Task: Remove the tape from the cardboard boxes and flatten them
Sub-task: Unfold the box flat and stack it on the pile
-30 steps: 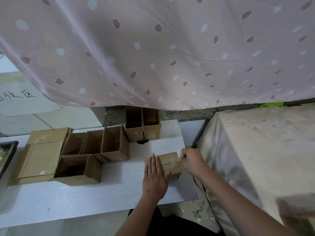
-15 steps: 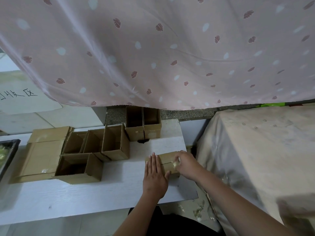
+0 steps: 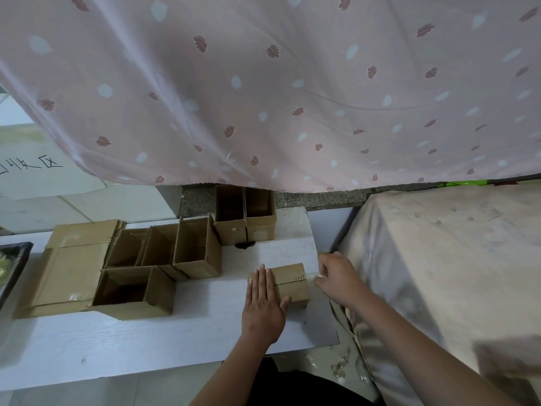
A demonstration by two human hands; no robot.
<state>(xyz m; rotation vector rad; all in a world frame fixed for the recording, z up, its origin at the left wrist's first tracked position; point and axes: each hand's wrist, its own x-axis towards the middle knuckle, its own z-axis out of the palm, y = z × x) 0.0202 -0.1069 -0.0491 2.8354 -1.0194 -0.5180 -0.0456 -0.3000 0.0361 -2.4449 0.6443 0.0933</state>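
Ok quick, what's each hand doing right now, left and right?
Left hand: open, fingers flat, pressing on the small closed box.
Right hand: beside the box, fingers curled, apparently pinching a clear tape strip.

From my feed, a big pink curtain (image 3: pixel 263 83) with leaf prints hangs across the back, over a white table (image 3: pixel 117 341). There's pale tile floor (image 3: pixel 87 206) on the left and a beige cloth-covered surface (image 3: pixel 439 259) on the right.
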